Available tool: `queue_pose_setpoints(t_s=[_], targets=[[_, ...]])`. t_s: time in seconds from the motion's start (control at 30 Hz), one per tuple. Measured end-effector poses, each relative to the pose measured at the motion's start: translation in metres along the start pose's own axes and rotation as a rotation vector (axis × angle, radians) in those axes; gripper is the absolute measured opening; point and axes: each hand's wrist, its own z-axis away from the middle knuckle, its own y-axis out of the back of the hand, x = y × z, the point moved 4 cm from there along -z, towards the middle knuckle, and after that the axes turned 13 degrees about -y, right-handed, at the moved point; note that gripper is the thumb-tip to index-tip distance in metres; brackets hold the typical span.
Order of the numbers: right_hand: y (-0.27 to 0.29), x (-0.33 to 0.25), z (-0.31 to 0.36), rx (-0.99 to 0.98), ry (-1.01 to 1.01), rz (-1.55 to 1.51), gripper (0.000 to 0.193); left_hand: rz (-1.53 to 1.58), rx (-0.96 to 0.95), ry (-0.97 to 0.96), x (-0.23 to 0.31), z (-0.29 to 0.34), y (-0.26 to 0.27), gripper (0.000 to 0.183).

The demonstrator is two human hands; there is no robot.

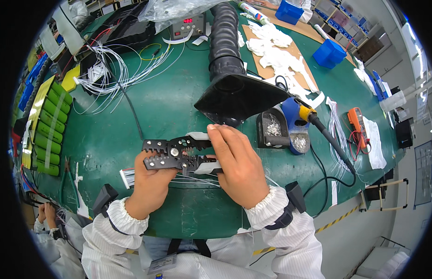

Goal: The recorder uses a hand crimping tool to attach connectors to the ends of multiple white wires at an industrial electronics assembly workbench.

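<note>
A pair of wire strippers (175, 152) with black toothed jaws and grey-white handles lies crosswise above the table in front of me. My right hand (241, 169) is wrapped round its handles, which stand somewhat apart. At the jaw end, my left hand (150, 188) is closed, with its fingers partly behind the tool. What those fingers pinch is hidden. Beneath the hands, thin white wires (197, 180) run across the table. Their white connector (127, 178) rests just left of my left hand.
A black fume extraction hood (244, 95) hangs just beyond my hands. Right of it stand a soldering iron (313, 118) in its holder and a tip-cleaning tray (272, 129). Green battery cells (50, 125) and pliers (69, 183) lie left; an orange multimeter (358, 123) lies far right.
</note>
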Motion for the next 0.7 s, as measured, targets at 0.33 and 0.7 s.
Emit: queue_pose_setpoints(t_s=[0.33, 0.7], targets=[[-0.004, 0.003, 0.002, 0.004, -0.009, 0.009, 0.062, 0.305, 0.146, 0.074, 0.015, -0.011, -0.013, 0.014], [-0.004, 0.003, 0.002, -0.002, -0.016, 0.011, 0.061, 0.282, 0.162, 0.095, 0.012, -0.008, -0.011, 0.01]])
